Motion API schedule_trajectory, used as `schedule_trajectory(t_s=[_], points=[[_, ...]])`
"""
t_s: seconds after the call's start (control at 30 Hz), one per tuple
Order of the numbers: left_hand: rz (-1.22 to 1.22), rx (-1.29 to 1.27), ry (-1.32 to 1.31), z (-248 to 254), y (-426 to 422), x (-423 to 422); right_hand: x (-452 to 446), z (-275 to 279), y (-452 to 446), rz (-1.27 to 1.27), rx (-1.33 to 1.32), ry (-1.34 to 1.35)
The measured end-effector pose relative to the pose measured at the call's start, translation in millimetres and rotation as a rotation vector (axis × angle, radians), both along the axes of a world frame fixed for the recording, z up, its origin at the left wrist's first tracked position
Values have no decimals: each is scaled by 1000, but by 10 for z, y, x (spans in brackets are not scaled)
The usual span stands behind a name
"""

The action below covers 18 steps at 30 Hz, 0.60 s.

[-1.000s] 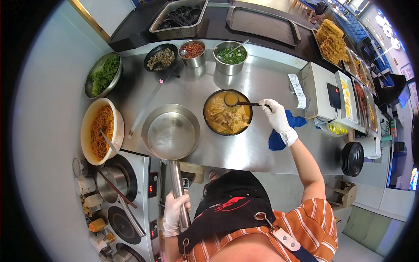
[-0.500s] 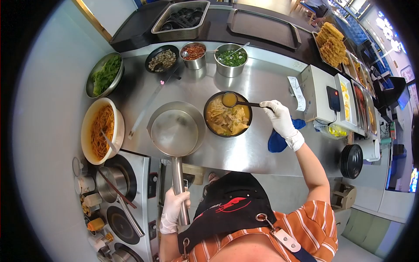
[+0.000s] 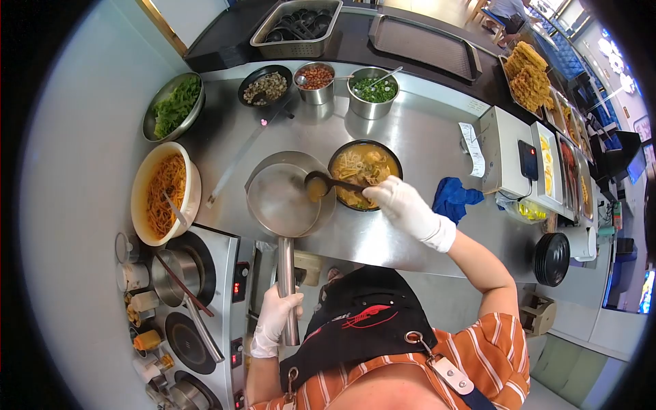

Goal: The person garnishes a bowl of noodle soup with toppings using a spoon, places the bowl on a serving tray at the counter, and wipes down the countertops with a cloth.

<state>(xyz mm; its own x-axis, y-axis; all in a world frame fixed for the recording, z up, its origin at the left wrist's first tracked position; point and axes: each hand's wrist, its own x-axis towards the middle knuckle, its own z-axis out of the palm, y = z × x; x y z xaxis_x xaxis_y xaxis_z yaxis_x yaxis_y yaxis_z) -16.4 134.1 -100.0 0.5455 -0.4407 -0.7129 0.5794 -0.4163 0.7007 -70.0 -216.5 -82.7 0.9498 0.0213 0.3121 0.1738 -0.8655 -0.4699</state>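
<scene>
My gloved left hand (image 3: 275, 311) is closed around the long handle of a steel saucepan (image 3: 277, 205), which is by the counter's front edge with little visible inside. In my gloved right hand (image 3: 410, 212) I grip the handle of a black ladle (image 3: 342, 183). The ladle's bowl, with yellowish broth in it, is over the saucepan's right rim. Just right of the saucepan stands a black bowl (image 3: 372, 158) of noodle soup with broth, noodles and other toppings, partly covered by the ladle handle and my fingers.
Pots of chopped scallions (image 3: 374, 90) and peanuts (image 3: 315, 78) stand behind, beside a dark bowl (image 3: 265, 87). Left are a bowl of greens (image 3: 175, 109), a bowl of reddish noodles (image 3: 164, 198) and the stove (image 3: 225, 273). A blue cloth (image 3: 454, 199) and a white box (image 3: 509, 154) are right.
My right hand has moved left and toward me, carrying the ladle from over the soup bowl to the saucepan's rim. My left hand still holds the saucepan handle.
</scene>
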Motion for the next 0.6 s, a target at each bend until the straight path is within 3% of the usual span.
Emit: schedule_trajectory(t_s=[0.07,0.13,0.17,0.3,0.37,0.4,0.47,0.6], points=[[7,6,-2,30,1,-8,10,-79,84,86,-78,-17],[4,32,-13,58,1,-16,1,-37,196,257,-496,90],[4,32,-13,58,7,-20,-15,-111,191,305,-556,-62],[12,-2,-3,11,58,-38,-28,-57,186,377,-618,-104],[17,-13,-5,8,56,-42,4,45,151,299,-481,139],[18,-10,-6,27,46,-45,-6,32,108,299,-482,138],[21,-8,-6,55,28,-49,-86,-40,-41,2,47,-162],[49,-21,7,56,19,-76,-202,-129,-421,-399,579,-52]])
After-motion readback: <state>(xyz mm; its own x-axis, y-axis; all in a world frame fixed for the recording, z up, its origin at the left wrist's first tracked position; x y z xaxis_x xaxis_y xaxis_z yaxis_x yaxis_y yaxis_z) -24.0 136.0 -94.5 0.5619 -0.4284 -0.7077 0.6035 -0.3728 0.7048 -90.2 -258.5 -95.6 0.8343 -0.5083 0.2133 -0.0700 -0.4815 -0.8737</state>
